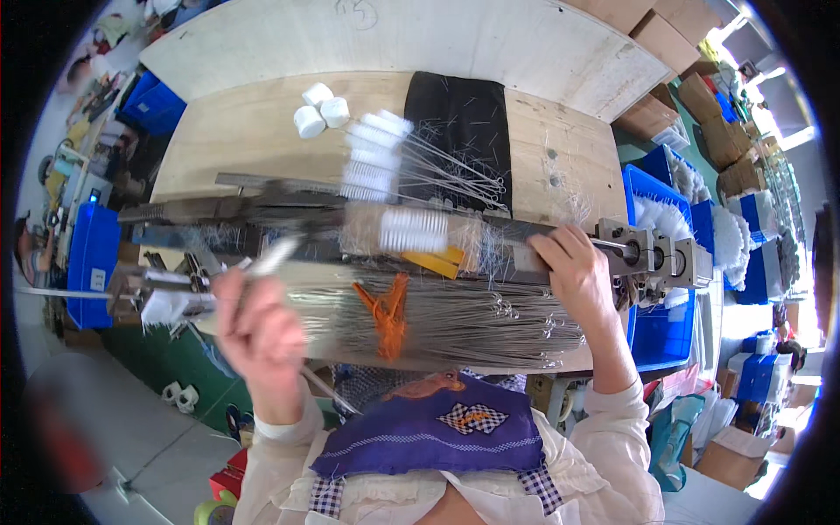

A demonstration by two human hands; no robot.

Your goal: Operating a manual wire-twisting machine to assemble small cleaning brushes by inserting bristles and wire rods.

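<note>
Seemingly, the left hand, blurred, grips a pale sliver; the half-open right hand touches dark metal.

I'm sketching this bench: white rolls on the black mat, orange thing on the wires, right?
Not quite: the head view shows the white rolls on bare wood left of the black mat; the orange thing does lie on the wires.
</note>
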